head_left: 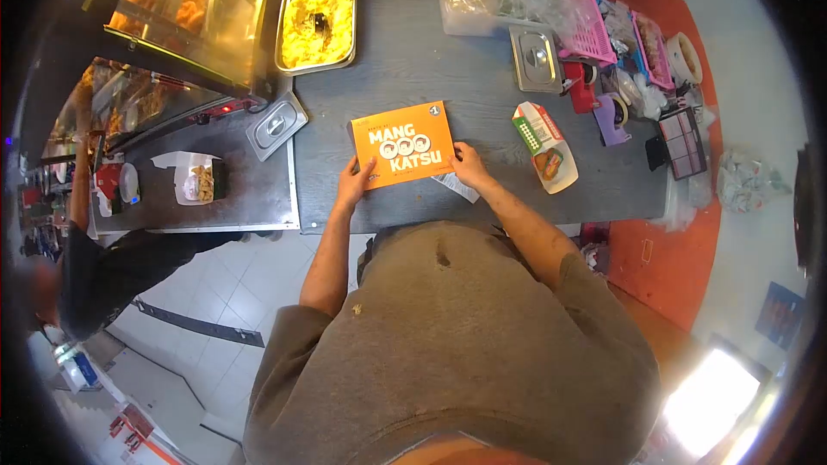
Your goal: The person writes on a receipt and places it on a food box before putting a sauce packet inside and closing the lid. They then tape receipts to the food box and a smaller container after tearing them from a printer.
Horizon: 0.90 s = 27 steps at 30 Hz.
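An orange cardboard food box (pixel 403 145) with white "MANG KATSU" lettering is over the dark counter in front of me. My left hand (pixel 356 179) grips its near left corner, fingers closed on the edge. My right hand (pixel 470 165) holds the right edge near the lower corner. A white slip of paper (pixel 457 186) with print lies partly under the box, beside my right hand. To the right, an opened green, white and red carton (pixel 538 125) shows a browned piece of food (pixel 548 164) inside.
A metal pan of yellow food (pixel 318 26) stands at the back left. Metal lids (pixel 276 125) (pixel 536 58) lie on both sides. A lit display case (pixel 194 21) is left, near another person's arm (pixel 82 138). Pink baskets (pixel 594 30) and tape dispensers (pixel 610 116) line the right.
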Each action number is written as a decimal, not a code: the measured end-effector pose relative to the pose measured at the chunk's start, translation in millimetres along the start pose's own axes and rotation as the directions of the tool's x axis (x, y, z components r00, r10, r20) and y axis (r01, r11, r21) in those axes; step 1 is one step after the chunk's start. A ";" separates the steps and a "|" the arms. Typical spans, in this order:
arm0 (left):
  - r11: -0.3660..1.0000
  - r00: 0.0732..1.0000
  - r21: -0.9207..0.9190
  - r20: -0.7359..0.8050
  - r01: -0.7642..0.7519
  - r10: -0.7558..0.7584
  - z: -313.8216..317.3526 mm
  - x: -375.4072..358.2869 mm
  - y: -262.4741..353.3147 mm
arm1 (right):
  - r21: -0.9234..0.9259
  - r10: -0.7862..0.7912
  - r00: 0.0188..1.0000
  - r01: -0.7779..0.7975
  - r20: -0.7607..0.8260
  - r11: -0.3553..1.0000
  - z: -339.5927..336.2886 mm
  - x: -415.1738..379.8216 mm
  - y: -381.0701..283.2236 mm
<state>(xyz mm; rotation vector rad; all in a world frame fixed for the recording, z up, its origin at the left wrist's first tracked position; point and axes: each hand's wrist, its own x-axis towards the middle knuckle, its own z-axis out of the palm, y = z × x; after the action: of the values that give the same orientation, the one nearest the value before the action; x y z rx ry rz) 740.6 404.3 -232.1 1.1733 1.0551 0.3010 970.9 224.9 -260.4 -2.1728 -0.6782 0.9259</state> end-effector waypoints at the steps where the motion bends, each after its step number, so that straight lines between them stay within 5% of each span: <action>1: 0.995 0.996 -0.040 0.011 0.090 -0.090 -4.7 -9.3 11.8 | 0.001 0.001 1.000 -0.001 0.003 1.000 0.2 1.8 2.9; 5: 0.976 0.978 -0.100 0.093 0.195 -0.186 -27.1 -8.9 5.2 | -0.037 -0.030 0.999 0.031 0.018 0.999 -4.2 -2.0 -6.9; 8: 0.984 0.983 0.016 -0.041 0.180 -0.179 -23.0 -12.0 7.1 | -0.099 -0.084 0.996 0.083 -0.005 0.992 -2.4 -1.2 -4.4; 10: 0.934 0.957 0.260 -0.220 0.246 -0.190 -20.8 -5.3 2.5 | -0.074 -0.116 0.993 0.115 -0.002 0.991 -1.6 1.9 -4.0; 12: 0.928 0.959 0.280 -0.210 0.244 -0.189 -22.2 -4.0 -1.2 | -0.013 0.010 0.999 -0.010 0.032 1.000 0.1 3.2 -4.8; 14: 0.954 0.962 0.124 -0.061 0.272 -0.266 -25.0 -7.8 -0.1 | -0.030 0.015 1.000 -0.015 0.022 0.999 0.9 2.7 -6.4; 18: 0.964 0.980 0.181 -0.030 0.197 -0.195 -18.2 -29.7 17.6 | 0.023 -0.016 0.997 0.014 0.071 1.000 8.4 16.1 18.8; 21: 0.977 0.974 0.039 0.075 0.211 -0.214 -24.4 -22.5 -1.4 | -0.001 -0.019 0.998 0.019 0.068 1.000 1.4 4.9 1.3; 24: 0.936 0.965 0.252 0.035 0.244 -0.261 -17.1 -22.8 -1.0 | 0.118 -0.011 0.998 0.003 0.063 0.993 3.1 -2.3 -6.9; 25: 0.877 0.971 0.474 -0.237 0.079 0.040 -6.4 -25.7 -11.5 | 0.116 -0.013 0.998 0.005 0.065 0.993 5.2 -5.0 -7.4; 26: 0.718 0.831 0.696 -0.399 0.000 0.387 0.1 -26.4 -19.5 | 0.106 -0.019 0.999 0.015 0.038 0.994 7.6 -7.0 -8.2; 27: 0.718 0.829 0.696 -0.400 -0.002 0.391 1.4 -23.5 -24.7 | 0.096 -0.027 1.000 0.026 0.008 0.995 10.6 -5.7 -6.6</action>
<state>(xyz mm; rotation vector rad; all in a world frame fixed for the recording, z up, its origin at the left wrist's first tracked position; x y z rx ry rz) 721.9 377.2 -241.2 1.9557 1.5975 0.4524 958.0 229.3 -258.6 -2.0716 -0.6520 0.9362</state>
